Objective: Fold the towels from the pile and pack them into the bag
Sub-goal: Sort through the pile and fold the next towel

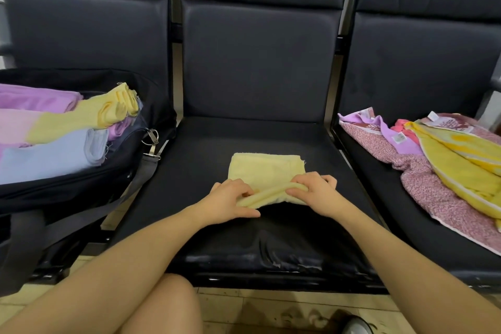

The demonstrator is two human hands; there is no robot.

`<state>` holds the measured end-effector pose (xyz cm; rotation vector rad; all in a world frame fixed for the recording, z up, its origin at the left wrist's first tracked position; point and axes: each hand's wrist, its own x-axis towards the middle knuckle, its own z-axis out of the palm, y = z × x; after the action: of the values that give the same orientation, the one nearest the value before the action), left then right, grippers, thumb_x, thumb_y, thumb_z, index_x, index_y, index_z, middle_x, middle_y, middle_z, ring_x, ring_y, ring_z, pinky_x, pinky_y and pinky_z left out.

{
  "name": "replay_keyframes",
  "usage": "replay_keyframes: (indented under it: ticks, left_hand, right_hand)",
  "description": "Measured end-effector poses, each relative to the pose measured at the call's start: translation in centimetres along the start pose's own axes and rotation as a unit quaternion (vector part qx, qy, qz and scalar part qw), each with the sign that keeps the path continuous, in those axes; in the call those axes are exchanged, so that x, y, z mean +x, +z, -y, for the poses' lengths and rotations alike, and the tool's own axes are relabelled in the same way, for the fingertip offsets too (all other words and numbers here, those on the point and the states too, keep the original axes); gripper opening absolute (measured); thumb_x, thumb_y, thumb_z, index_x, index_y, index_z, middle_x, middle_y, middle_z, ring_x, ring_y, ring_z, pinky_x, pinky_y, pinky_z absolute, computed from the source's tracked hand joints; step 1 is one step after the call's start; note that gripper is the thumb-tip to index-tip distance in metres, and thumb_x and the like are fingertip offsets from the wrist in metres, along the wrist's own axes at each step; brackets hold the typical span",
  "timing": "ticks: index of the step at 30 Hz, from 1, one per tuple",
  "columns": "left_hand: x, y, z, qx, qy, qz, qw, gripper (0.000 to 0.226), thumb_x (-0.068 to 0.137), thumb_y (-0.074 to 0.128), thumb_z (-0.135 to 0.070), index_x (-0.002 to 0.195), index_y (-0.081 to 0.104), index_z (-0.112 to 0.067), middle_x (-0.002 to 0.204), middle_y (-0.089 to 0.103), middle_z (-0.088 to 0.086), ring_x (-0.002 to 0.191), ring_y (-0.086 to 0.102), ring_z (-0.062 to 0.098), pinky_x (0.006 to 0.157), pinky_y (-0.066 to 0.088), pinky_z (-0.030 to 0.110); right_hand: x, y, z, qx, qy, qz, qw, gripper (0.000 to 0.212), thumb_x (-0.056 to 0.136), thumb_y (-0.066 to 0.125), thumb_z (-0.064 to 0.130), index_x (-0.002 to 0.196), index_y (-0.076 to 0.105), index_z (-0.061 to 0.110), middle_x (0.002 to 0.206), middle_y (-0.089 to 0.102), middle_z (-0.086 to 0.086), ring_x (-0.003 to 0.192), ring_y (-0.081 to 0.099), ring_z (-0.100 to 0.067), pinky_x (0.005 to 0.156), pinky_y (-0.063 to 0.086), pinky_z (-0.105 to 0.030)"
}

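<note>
Now we are seeing the bag (81, 192) at nine o'clock holding folded towels (67, 144), its left cut off. Our left hand (230, 203) and right hand (314, 192) are pinching the yellow towel (265, 168) at center; the pile (433, 160) is lying at three o'clock.

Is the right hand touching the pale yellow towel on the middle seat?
Touching. The head view shows the right hand gripping the near rolled edge of the pale yellow towel.

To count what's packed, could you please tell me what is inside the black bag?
The black bag holds folded towels: a yellow one on top, purple, pink and pale blue. Anything beneath them is covered.
</note>
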<state>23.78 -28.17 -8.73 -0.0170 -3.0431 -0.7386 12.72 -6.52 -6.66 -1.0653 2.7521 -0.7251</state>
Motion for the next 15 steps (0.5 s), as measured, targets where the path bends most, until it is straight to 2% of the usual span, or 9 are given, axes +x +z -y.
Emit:
replay_keyframes:
  ticks: [2, 4, 6, 10, 13, 15]
  left_hand:
    - [0.2, -0.1, 0.4, -0.017, -0.01, -0.033, 0.999, 0.033, 0.086, 0.065, -0.043, 0.11, 0.061, -0.02, 0.11, 0.057, -0.01, 0.104, 0.048, 0.01, 0.098, 0.031, 0.029]
    - [0.3, -0.4, 0.6, -0.068, -0.039, -0.07, 0.994, 0.025, 0.088, 0.064, -0.036, 0.106, 0.065, -0.017, 0.103, 0.061, -0.007, 0.099, 0.055, 0.014, 0.096, 0.04, 0.032]
    - [0.4, -0.9, 0.7, -0.132, -0.06, -0.098, 0.985, 0.022, 0.089, 0.064, -0.033, 0.107, 0.065, -0.019, 0.102, 0.064, -0.006, 0.097, 0.059, 0.013, 0.089, 0.047, 0.029]
    - [0.4, -1.6, 0.3, -0.201, -0.062, -0.147, 0.967, 0.014, 0.089, 0.065, -0.029, 0.102, 0.063, -0.024, 0.092, 0.061, -0.012, 0.083, 0.056, 0.005, 0.071, 0.041, 0.017]
    - [0.7, -1.7, 0.0, -0.227, -0.072, -0.179, 0.955, 0.014, 0.088, 0.066, -0.029, 0.1, 0.062, -0.024, 0.097, 0.063, -0.01, 0.09, 0.057, 0.006, 0.078, 0.046, 0.022]
    - [0.9, -1.7, 0.1, -0.229, -0.081, -0.193, 0.951, 0.016, 0.088, 0.066, -0.03, 0.102, 0.062, -0.023, 0.1, 0.064, -0.008, 0.094, 0.059, 0.008, 0.084, 0.048, 0.026]
  right_hand:
    - [0.1, -0.2, 0.0, 0.028, 0.015, 0.0, 0.999, 0.014, 0.096, 0.053, 0.039, 0.083, 0.057, 0.033, 0.071, 0.05, 0.015, 0.088, 0.045, -0.003, 0.099, 0.013, -0.031]
    - [0.3, -0.4, -0.3, 0.04, 0.031, -0.015, 0.999, 0.013, 0.096, 0.051, 0.04, 0.089, 0.057, 0.031, 0.073, 0.05, 0.014, 0.092, 0.043, -0.009, 0.098, 0.014, -0.029]
    - [0.4, -0.7, -0.2, 0.058, 0.05, -0.025, 0.997, 0.015, 0.096, 0.052, 0.04, 0.091, 0.059, 0.029, 0.074, 0.052, 0.012, 0.096, 0.041, -0.012, 0.097, 0.015, -0.027]
    - [0.7, -0.9, -0.1, 0.096, 0.046, -0.041, 0.994, 0.012, 0.095, 0.056, 0.037, 0.086, 0.058, 0.029, 0.073, 0.051, 0.016, 0.095, 0.048, -0.016, 0.101, 0.027, -0.035]
    - [0.7, -1.0, -0.2, 0.124, 0.054, -0.023, 0.991, 0.007, 0.088, 0.064, 0.041, 0.087, 0.059, 0.036, 0.083, 0.055, 0.015, 0.107, 0.043, -0.019, 0.101, 0.031, -0.037]
    - [0.2, -0.9, -0.1, 0.105, 0.081, 0.037, 0.99, 0.033, 0.08, 0.072, 0.045, 0.108, 0.058, 0.036, 0.099, 0.053, 0.01, 0.114, 0.028, -0.018, 0.101, 0.027, -0.035]
